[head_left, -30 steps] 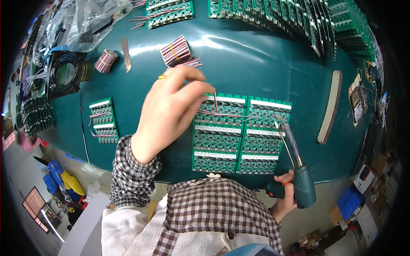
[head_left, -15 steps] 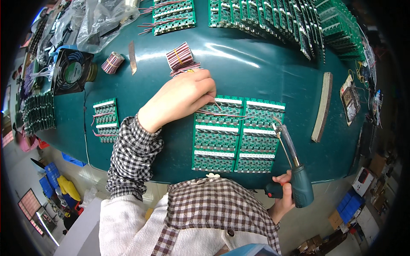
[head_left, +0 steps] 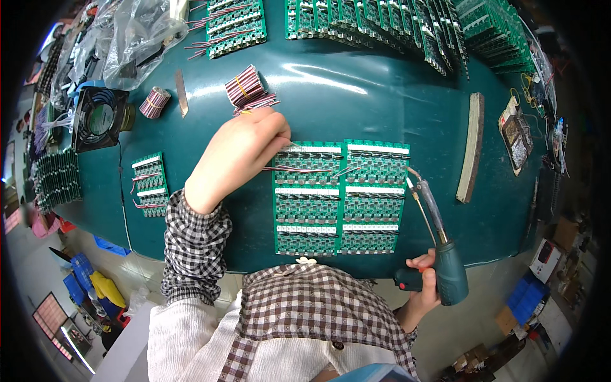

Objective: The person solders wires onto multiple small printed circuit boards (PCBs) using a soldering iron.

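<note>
Two hands are at work in the head view, near the front edge of the green worktop (head_left: 382, 108). The left hand (head_left: 245, 156) has its fingertips drawn narrow at the back left corner of the left panel (head_left: 307, 205); whether they pinch a wire I cannot tell. The right hand (head_left: 421, 293) is wrapped around the handle of a soldering gun (head_left: 451, 274), its tip just beside the right panel's (head_left: 374, 196) right edge; contact is unclear.

For good handling, I judge that a wire should be pinched close to its bare end, laid straight against its contact, and only then given heat, briefly. The hot tip should pass clear of the fingertips and of the thin wires (head_left: 305, 170) that cross the left panel, and the wrist should be steady.

Counted: two green panels lie side by side, each with three white strips. Two banded wire bundles (head_left: 244, 88) lie toward the worktop's back left, one with loose leads beside it. One small wired board (head_left: 150, 184) lies toward the left edge, one larger wired board (head_left: 235, 32) at the back edge. One fan (head_left: 97, 118) stands near the left edge; one long bar (head_left: 471, 148) lies toward the right edge. Boards in the back stacks (head_left: 375, 25) overlap too much to count.
</note>
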A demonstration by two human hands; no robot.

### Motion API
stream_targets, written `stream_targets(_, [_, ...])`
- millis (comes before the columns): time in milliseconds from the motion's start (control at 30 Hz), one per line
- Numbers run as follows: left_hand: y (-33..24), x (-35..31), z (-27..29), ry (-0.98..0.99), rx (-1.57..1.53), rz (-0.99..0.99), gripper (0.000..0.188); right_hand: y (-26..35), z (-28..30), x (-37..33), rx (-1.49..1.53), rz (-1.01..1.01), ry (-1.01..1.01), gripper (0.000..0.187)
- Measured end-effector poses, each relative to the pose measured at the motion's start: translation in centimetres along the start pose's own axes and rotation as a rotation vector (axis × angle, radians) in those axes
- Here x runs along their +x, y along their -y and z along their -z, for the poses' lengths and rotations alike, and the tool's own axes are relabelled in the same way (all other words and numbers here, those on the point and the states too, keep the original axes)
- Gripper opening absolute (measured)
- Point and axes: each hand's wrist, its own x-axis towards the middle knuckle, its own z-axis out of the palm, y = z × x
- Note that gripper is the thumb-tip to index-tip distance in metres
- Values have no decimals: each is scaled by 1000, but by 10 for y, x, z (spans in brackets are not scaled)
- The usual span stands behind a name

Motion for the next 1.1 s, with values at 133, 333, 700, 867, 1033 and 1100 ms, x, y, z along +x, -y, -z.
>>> stream_targets(133, [-38,-1,-11,-74,-323,26,8,-3,-2,-2,32,-36,-36,42])
stream_targets(333, [-66,-2,-89,20,-252,-321,21,5,-15,9,105,-75,-23,35])
stream_targets(700, [-34,2,-83,-144,-656,-43,16,5,-14,11,68,-104,-11,38])
stream_targets(867, [-84,-4,-64,-235,-404,136,15,6,-8,9,75,-103,-16,40])
stream_targets(1033, [-77,10,-96,-226,-142,177,11,3,-4,11,1,-62,27,47])
stream_targets(1100, [-77,14,-99,-256,-120,172,13,4,-5,9,41,-69,-15,46])
